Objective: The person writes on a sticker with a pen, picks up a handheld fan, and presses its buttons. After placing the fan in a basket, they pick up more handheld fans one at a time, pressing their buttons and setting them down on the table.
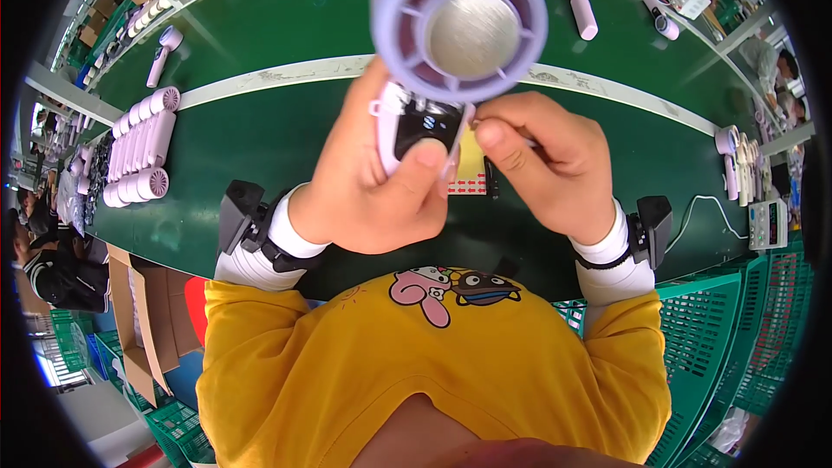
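A pale purple handheld fan (472, 35) is raised above the bench, its round ribbed head with a silver centre facing up toward me. My left hand (373, 182) is closed round its handle, the thumb lying on the glossy black panel (425, 126), where small lit marks show. My right hand (555, 160) is at the handle's right side, thumb and forefinger pinched together. A thin dark piece shows by those fingers, too small to name. Partly behind the hands, a yellow sheet (469, 165) with red arrows lies on the bench, with a small black object (493, 180) beside it.
Several pink fans (139, 147) lie in a row at left. Single fans lie farther back, at left (163, 56) and right (579, 7). At right stand more fans (732, 160), a white metering box (767, 224) with a cable, and green crates (702, 347). A cardboard box (147, 321) is at lower left.
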The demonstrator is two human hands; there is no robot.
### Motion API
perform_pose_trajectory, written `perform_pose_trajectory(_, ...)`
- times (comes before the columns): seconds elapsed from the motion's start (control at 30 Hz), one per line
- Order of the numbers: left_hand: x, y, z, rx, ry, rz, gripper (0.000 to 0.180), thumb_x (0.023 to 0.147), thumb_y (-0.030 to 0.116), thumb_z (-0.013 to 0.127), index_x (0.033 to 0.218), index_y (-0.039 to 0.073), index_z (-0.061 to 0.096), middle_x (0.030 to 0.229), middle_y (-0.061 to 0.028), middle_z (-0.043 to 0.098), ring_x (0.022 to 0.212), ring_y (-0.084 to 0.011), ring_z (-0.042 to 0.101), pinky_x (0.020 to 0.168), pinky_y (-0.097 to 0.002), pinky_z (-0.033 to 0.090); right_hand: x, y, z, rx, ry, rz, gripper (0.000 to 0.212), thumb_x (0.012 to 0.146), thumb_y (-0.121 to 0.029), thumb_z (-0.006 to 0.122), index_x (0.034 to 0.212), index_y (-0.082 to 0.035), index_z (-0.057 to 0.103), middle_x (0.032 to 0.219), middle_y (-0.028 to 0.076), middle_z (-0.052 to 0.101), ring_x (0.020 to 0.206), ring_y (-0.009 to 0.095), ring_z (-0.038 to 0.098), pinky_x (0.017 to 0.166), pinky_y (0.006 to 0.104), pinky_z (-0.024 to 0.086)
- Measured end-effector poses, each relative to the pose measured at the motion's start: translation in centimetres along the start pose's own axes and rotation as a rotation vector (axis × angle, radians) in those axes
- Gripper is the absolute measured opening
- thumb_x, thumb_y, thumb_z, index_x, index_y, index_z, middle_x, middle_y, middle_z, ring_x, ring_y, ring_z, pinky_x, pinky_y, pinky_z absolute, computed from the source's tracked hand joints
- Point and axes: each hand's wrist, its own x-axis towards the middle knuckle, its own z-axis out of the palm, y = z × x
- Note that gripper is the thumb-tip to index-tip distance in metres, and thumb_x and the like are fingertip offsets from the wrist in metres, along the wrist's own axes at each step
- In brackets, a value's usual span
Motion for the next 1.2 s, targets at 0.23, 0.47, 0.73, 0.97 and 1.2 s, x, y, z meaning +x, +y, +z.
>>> perform_pose_trajectory(0.23, -4.8, 7.3, -0.9, 0.023, 0.302, 0.438, 0.056, 0.074, 0.026, 0.054, 0.121, 0.010, 0.029, 0.089, -0.0073, 0.046, 0.084, -0.0200, 0.048, 0.071, -0.0315, 0.040, -0.2, 1.1, 0.0, 0.013, 0.217, 0.053, 0.016, 0.084, -0.015, 0.054, 0.088, 0.001, 0.058, 0.072, -0.001, 0.052, 0.060, 0.003, 0.040, 0.055, 0.0166, 0.032)
perform_pose_trajectory(0.47, -7.7, 11.1, -2.7, 0.274, 0.177, 0.705, 0.053, 0.067, 0.024, 0.062, 0.115, 0.016, 0.042, 0.096, -0.0074, 0.048, 0.089, -0.0195, 0.047, 0.075, -0.0306, 0.040, -0.5, 0.1, -0.3, 0.033, 0.105, 0.112, 0.014, 0.085, -0.012, 0.052, 0.087, 0.001, 0.058, 0.078, 0.001, 0.055, 0.065, 0.005, 0.042, 0.058, 0.0175, 0.034)
perform_pose_trajectory(0.73, 3.6, 3.2, -8.6, 0.137, 0.526, -0.044, 0.032, 0.073, 0.011, 0.057, 0.101, -0.001, 0.048, 0.088, -0.0123, 0.056, 0.070, -0.0191, 0.056, 0.062, -0.0282, 0.048, -0.2, 0.7, -0.7, 0.048, 0.260, 0.021, 0.012, 0.084, -0.009, 0.052, 0.087, 0.001, 0.058, 0.080, 0.002, 0.057, 0.070, 0.006, 0.048, 0.062, 0.0189, 0.038)
perform_pose_trajectory(0.97, 14.0, -12.5, -11.3, 0.344, 0.155, -0.289, 0.038, 0.062, 0.007, 0.060, 0.097, -0.005, 0.048, 0.083, -0.0127, 0.057, 0.068, -0.0202, 0.056, 0.060, -0.0316, 0.048, 0.5, 1.0, -0.6, -0.083, 0.084, 0.003, 0.009, 0.082, -0.010, 0.056, 0.084, -0.002, 0.057, 0.071, 0.003, 0.057, 0.056, 0.007, 0.048, 0.050, 0.0195, 0.038)
perform_pose_trajectory(1.2, 20.6, -19.5, -10.4, 1.171, 0.339, -0.291, 0.049, 0.059, 0.013, 0.063, 0.099, -0.008, 0.045, 0.088, -0.0236, 0.056, 0.080, -0.0363, 0.056, 0.068, -0.0384, 0.047, 0.6, 1.3, -0.6, 0.000, -0.172, 0.057, 0.007, 0.081, -0.011, 0.056, 0.081, -0.004, 0.056, 0.066, 0.003, 0.055, 0.049, 0.012, 0.047, 0.045, 0.0226, 0.036)
